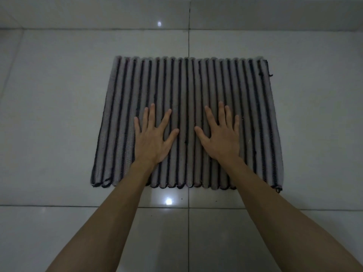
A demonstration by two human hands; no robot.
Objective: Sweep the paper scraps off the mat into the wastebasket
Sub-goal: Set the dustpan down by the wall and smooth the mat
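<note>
Both hands flat on a striped mat, seen from the head camera.

The grey mat (pixel 186 85) with black ribs lies square on the glossy tiled floor (pixel 59 95); left hand (pixel 154 138) and right hand (pixel 222 138) press its near half, fingers spread wide, holding nothing. Bare tile borders every edge, with threads fraying at the right corners.

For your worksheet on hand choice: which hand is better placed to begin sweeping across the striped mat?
Neither clearly: left hand and right hand both lie flat, fingers spread, side by side on the mat. No wastebasket or scraps show.
</note>
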